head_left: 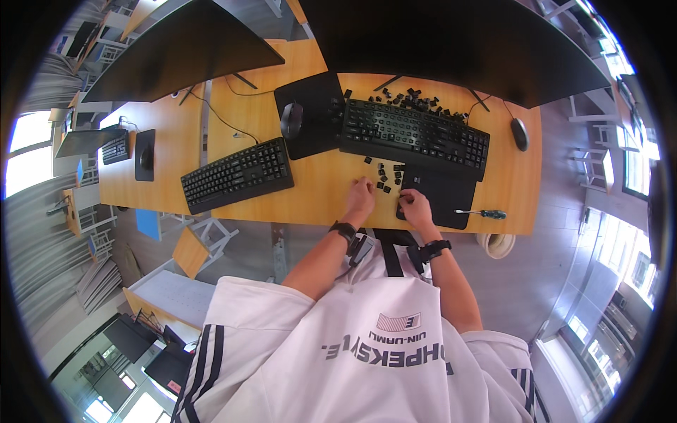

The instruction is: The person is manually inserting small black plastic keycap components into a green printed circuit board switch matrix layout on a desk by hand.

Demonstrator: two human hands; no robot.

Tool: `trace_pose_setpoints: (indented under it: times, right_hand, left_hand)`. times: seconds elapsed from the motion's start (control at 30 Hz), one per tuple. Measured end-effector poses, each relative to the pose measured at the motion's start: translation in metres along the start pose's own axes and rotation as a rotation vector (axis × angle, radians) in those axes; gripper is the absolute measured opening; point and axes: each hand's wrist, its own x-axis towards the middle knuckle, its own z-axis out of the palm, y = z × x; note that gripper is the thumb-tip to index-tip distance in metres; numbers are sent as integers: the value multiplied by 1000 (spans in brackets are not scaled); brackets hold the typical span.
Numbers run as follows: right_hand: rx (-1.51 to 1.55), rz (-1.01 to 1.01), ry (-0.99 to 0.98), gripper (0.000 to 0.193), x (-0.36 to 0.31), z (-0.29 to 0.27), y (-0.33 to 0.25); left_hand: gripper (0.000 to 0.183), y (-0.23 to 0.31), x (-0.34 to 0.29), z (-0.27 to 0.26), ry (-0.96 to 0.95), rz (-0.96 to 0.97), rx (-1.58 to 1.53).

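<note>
Keycaps, small and black, lie loose on the orange tabletop just below centre of the frame, in front of the black keyboard whose long axis runs from centre toward the right edge, tilting slightly downward; more caps are heaped along its far edge at upper centre. The left hand rests at the near side of the loose caps with fingers curled toward them, and whether it pinches one cannot be told. The right hand lies on the left edge of a black pad, fingers bent; what it grips, if anything, is hidden. Sorting such small pieces would go best one cap at a time, pinched between thumb and forefinger, with the other hand kept steady nearby so nothing scatters. A screwdriver lies at the right, lengthwise across the frame, handle rightward. A second keyboard sits left of centre, a mouse on its mat above it.
</note>
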Motion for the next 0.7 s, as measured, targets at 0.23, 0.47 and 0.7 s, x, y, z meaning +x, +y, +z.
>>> trace_pose_setpoints:
  times: [0.23, 0.47, 0.7]
  right_hand:
    - [-93, 11, 83, 28, -19, 14, -31]
    - [-284, -250, 177, 27, -10, 14, -44]
    - [211, -57, -134, 21, -4, -13, -48]
  left_hand:
    - [12, 20, -10, -7, 9, -4, -23]
    - [22, 15, -1, -1, -55, -31, -40]
    - [21, 37, 0, -26, -49, -3, -53]
